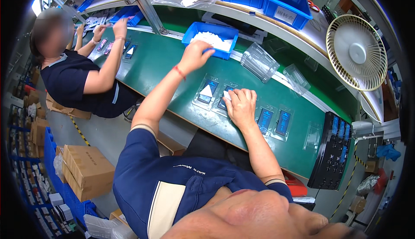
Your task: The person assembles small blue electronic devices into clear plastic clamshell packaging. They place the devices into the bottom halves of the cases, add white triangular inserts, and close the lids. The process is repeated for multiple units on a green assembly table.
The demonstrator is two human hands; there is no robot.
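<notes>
My left hand (pixel 195 57) is at the near edge of a blue bin (pixel 186 39) with many small white pieces (pixel 212 40). Its thumb stands apart from the fingers, and I see nothing held between them. My right hand (pixel 241 106) is bent over one clear plastic tray holding a blue flat pack, its fingers on a small white piece (pixel 226 94) there. To its left, another clear tray (pixel 199 105) holds a blue pack with a white triangular piece (pixel 206 91) on top. Two more trays with blue packs (pixel 265 120) lie right of my right hand.
Clear plastic trays (pixel 260 62) are stacked at the back of the green table (pixel 181 93). A black panel with blue packs (pixel 332 150) stands at the right end, below a fan (pixel 356 53). A co-worker (pixel 78 72) works at left. Blue bins (pixel 287 4) sit on the shelf.
</notes>
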